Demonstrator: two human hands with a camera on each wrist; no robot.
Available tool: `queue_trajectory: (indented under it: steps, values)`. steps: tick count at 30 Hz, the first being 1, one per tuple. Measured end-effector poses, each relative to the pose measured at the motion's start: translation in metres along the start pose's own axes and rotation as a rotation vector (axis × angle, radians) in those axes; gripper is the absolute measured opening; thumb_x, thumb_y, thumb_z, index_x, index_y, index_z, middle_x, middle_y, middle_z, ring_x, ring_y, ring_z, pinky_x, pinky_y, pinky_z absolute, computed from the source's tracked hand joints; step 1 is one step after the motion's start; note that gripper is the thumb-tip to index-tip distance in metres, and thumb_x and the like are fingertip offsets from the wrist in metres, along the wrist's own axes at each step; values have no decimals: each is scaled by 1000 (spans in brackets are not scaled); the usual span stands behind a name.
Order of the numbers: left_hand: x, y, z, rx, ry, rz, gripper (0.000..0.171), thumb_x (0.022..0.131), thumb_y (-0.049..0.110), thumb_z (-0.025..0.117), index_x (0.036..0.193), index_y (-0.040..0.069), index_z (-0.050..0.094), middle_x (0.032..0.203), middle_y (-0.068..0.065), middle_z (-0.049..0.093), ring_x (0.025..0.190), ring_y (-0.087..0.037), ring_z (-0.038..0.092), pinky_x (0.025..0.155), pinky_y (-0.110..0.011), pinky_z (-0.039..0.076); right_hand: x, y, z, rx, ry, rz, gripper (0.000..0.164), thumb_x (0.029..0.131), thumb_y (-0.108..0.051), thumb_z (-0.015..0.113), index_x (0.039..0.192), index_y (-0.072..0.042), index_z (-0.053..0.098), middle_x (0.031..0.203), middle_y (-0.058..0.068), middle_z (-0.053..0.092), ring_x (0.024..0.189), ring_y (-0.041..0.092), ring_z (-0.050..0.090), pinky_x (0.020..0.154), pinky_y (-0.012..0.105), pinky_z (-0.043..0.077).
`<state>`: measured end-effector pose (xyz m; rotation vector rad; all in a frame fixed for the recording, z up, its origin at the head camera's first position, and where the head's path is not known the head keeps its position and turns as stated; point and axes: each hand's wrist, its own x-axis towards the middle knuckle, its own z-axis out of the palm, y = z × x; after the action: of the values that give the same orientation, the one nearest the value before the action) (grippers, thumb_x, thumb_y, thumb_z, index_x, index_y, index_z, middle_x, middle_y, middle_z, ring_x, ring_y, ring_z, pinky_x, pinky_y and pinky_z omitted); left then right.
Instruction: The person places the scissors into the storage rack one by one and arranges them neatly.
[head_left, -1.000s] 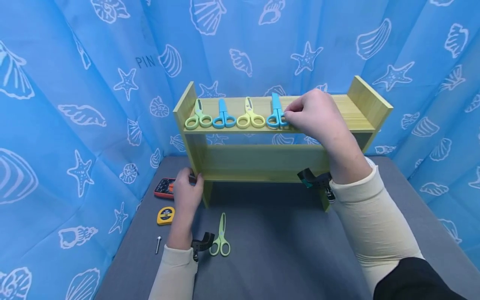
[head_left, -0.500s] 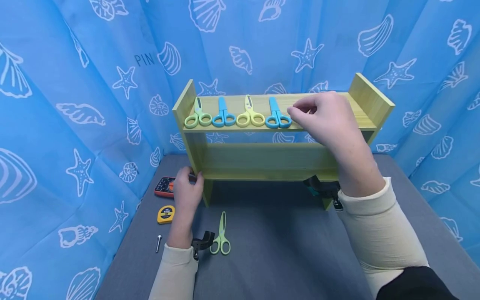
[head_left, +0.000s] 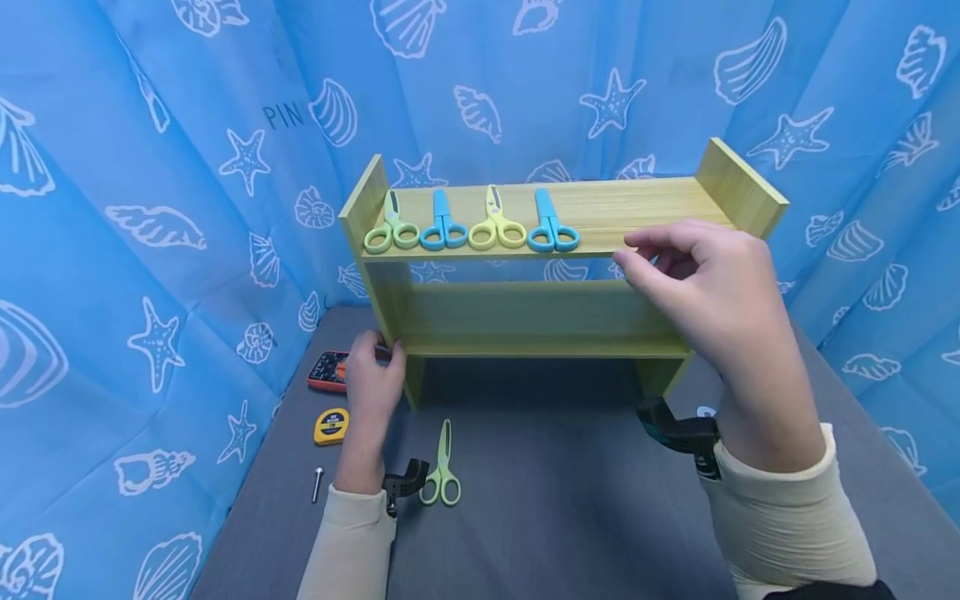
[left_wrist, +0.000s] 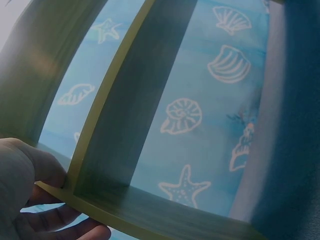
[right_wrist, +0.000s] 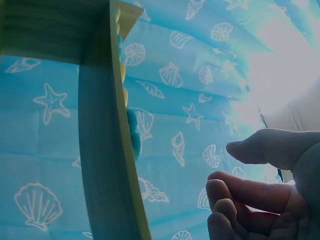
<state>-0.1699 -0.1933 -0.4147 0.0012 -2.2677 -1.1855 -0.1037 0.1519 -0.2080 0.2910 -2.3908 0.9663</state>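
Note:
On the top board of a pale wooden shelf lie four-odd scissors in a row, several in all: green scissors, blue scissors, yellow scissors and, rightmost, a second blue pair. My left hand grips the shelf's left side panel, thumb on its front edge and fingers round the outside, as the left wrist view shows. In front of the shelf's right part my right hand hovers, fingers loosely bent, thumb and forefinger apart, holding nothing. Another green pair of scissors lies on the grey table.
Left of my left hand lie a red-and-black multimeter, a yellow tape measure and a metal bolt. A small white object shows partly beside my right wrist. A blue shell-patterned curtain surrounds the table.
My right hand has let go of the rightmost blue scissors, which now lie flat on the top board, and has drawn back right and down. My left hand stays on the side panel.

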Motion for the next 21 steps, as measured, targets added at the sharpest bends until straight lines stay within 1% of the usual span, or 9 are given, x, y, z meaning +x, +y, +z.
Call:
queue_trajectory:
  steps: [3, 6, 11, 16, 21]
  values:
    - [0, 0, 0, 9, 2, -1, 13, 98, 13, 66, 104, 2, 63, 102, -13, 62, 91, -28, 63, 70, -44, 60, -15, 5, 3, 31, 33, -44, 20, 92, -21, 78, 107, -7, 79, 92, 7, 72, 73, 8, 57, 66, 10, 44]
    - [1, 0, 0, 16, 5, 1, 13, 98, 12, 66, 103, 1, 63, 100, -14, 62, 90, -29, 63, 70, -44, 60, -30, 11, 8, 49, 50, -91, 17, 90, -15, 79, 106, -6, 79, 91, 5, 71, 73, 5, 57, 68, 9, 45]
    - [2, 0, 1, 13, 14, 20, 11, 97, 10, 65, 100, 0, 62, 99, -16, 62, 89, -31, 63, 69, -46, 59, -49, 19, 21, 95, 71, -149, 15, 87, -4, 80, 102, -4, 77, 88, 1, 69, 77, 5, 57, 71, 9, 47]
    - [2, 0, 1, 12, 27, 31, 11, 96, 9, 66, 99, -1, 62, 98, -16, 63, 88, -31, 64, 68, -46, 59, -65, 29, 39, 157, 51, -150, 18, 84, 0, 80, 102, -4, 76, 89, -3, 69, 79, 7, 59, 73, 11, 50]
    - [1, -1, 1, 12, 15, 19, 12, 96, 10, 67, 101, 0, 63, 100, -15, 62, 89, -30, 63, 69, -45, 60, -79, 41, 55, 211, 21, -102, 20, 85, -1, 80, 104, -7, 75, 93, -5, 69, 81, 9, 61, 71, 14, 51]
